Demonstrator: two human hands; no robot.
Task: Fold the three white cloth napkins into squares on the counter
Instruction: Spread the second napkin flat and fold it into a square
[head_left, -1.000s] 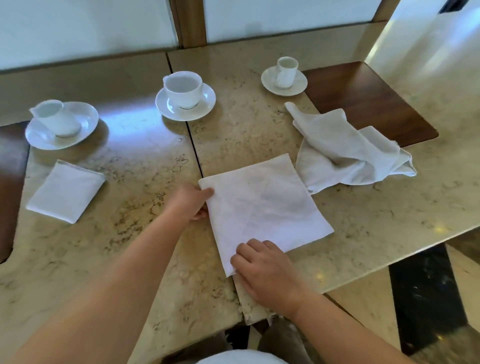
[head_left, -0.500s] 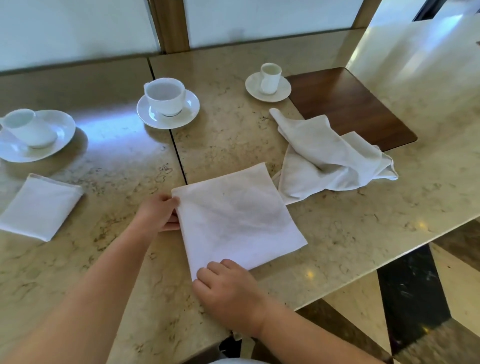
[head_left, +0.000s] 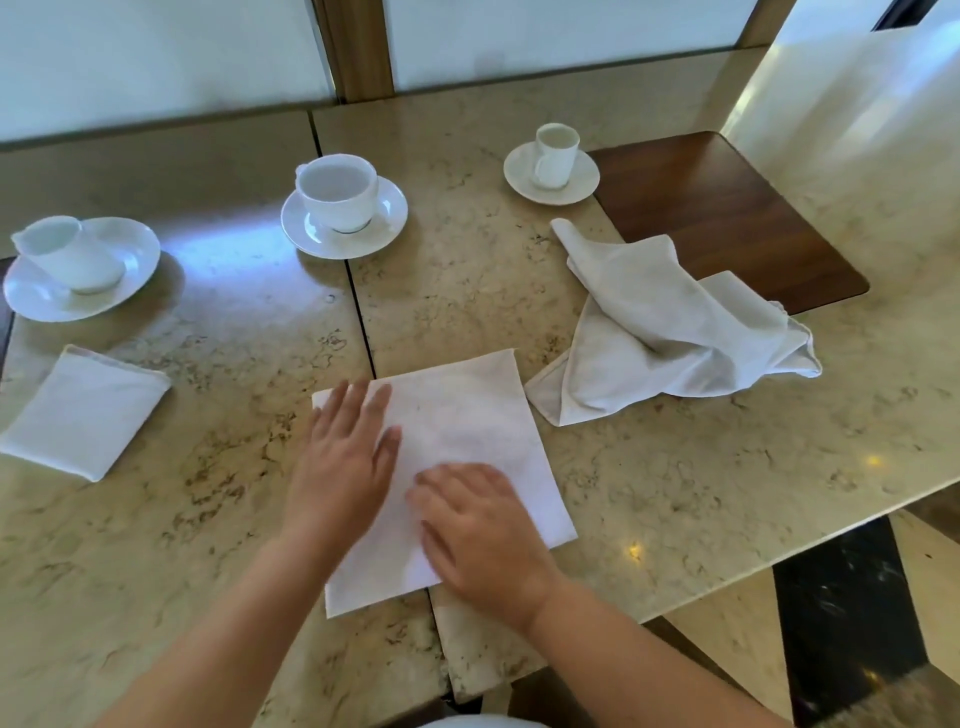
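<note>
Middle napkin (head_left: 467, 436) lies flat on the marble counter (head_left: 675, 493), near its front edge, folded to a rough square. Left hand (head_left: 343, 462) flat on its left side, fingers straight and spread. Right hand (head_left: 478, 530) palm-down on the near part, fingers loosely bent, gripping nothing. Folded napkin (head_left: 83, 410) far left — done. Crumpled napkin (head_left: 670, 332) just right, partly over the wood inlay (head_left: 727, 208). Three cups on saucers behind.

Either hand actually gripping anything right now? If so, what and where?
Nothing is gripped. The left hand lies flat on the middle napkin near its left edge; the right hand presses its lower middle, knuckles bent.
</note>
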